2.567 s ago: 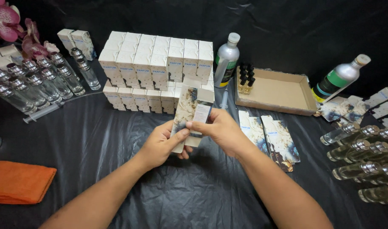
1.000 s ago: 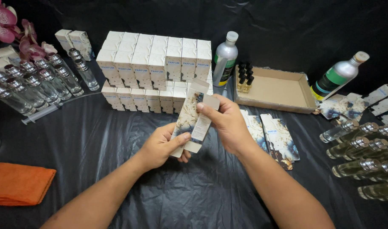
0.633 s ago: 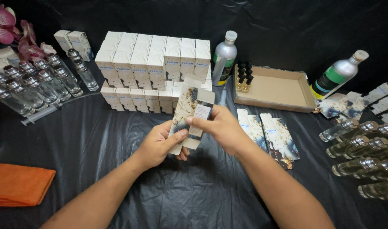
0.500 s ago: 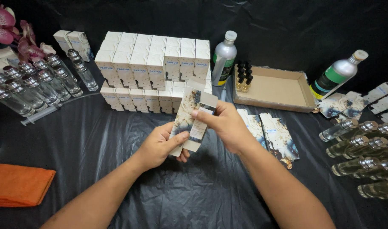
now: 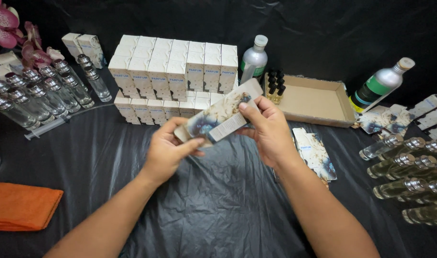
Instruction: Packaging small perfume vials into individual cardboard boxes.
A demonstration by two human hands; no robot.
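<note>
Black plastic sheeting [image 5: 218, 210] covers the whole table and runs up behind it as a dark backdrop, so the table's own edges are hard to make out. At the back centre, a block of small white boxes [image 5: 173, 71] stands in tight rows, each with a blue band of print too small to read; the front row is partly hidden behind the hands. To the right sits an open shallow cardboard tray [image 5: 314, 100] with a few dark-capped little vials at its left end, flanked by a silver bottle with a white cap [image 5: 253, 59] and a tilted silver bottle with a green label [image 5: 381, 85]. Clear glass spray bottles [image 5: 39, 91] stand at far left, and more of them [image 5: 409, 177] lie on their sides at far right, cut off by the frame. An orange cloth [image 5: 20, 208] lies at lower left, also cropped. Flat printed cartons [image 5: 316, 153] lie beside the right forearm. Held above the table's middle is one slim carton [image 5: 218, 118], cream with blue-brown marbling, its long axis running from lower left up to upper right, the upper flap end pointing toward the white boxes. The left hand [image 5: 168, 153] grips its lower end, fingers curled under and thumb on top; the right hand [image 5: 268, 131] pinches the upper part, thumb pressed on the face.
</note>
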